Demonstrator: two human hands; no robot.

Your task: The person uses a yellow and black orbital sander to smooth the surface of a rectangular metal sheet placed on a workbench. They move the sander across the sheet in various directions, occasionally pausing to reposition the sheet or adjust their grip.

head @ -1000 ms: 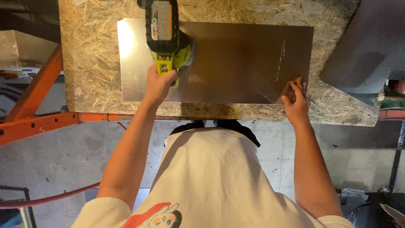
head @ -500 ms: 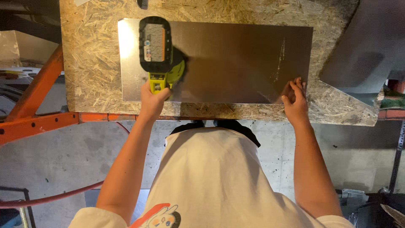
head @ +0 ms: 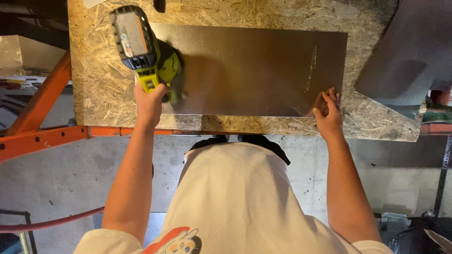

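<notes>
A flat rectangular sheet of grey metal (head: 254, 70) lies on a chipboard worktop (head: 99, 84). My left hand (head: 149, 101) grips the handle of a yellow-green and black cordless power tool (head: 143, 49), which rests at the sheet's left end with its battery pack towards me. My right hand (head: 327, 110) presses down on the sheet's near right corner, fingers spread flat on the metal. A pale scratch mark (head: 310, 70) runs across the sheet near its right end.
An orange steel frame (head: 42, 136) carries the worktop and juts out to the left. A second grey metal piece (head: 405, 56) lies at the right, overhanging the board. Concrete floor (head: 70, 178) lies below. A red hose (head: 47, 223) crosses the lower left.
My left hand has drawn the power tool leftwards and towards me, from the sheet's upper part to its left edge. My right hand has stayed on the near right corner.
</notes>
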